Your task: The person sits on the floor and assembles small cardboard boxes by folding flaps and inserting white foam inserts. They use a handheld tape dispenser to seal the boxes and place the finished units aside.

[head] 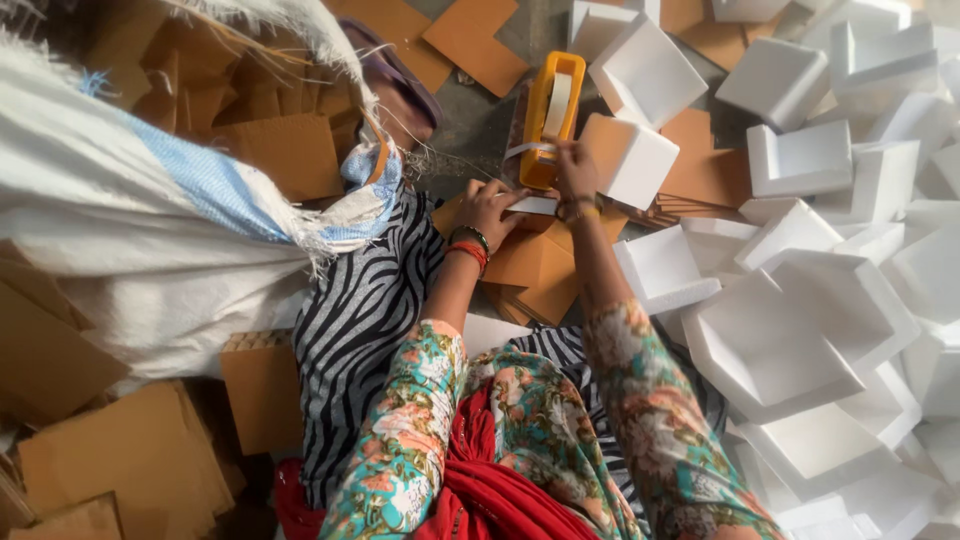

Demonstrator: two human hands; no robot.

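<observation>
My right hand (575, 170) grips the handle end of a yellow tape dispenser (548, 110) that carries a roll of pale tape. My left hand (488, 210) rests just beside it, fingers pressed on a small white foam piece (533, 205) at the dispenser's mouth. Under both hands lies a stack of brown cardboard squares (535, 265). A white foam corner block (632, 160) touches the right side of my right hand. Both wrists wear bangles, and my sleeves are floral.
A big white woven sack (130, 230) holding cardboard pieces fills the left. A heap of white foam corner blocks (800, 330) covers the right. Loose cardboard sheets (130, 460) lie at bottom left. Zebra-striped cloth (360, 330) covers my lap.
</observation>
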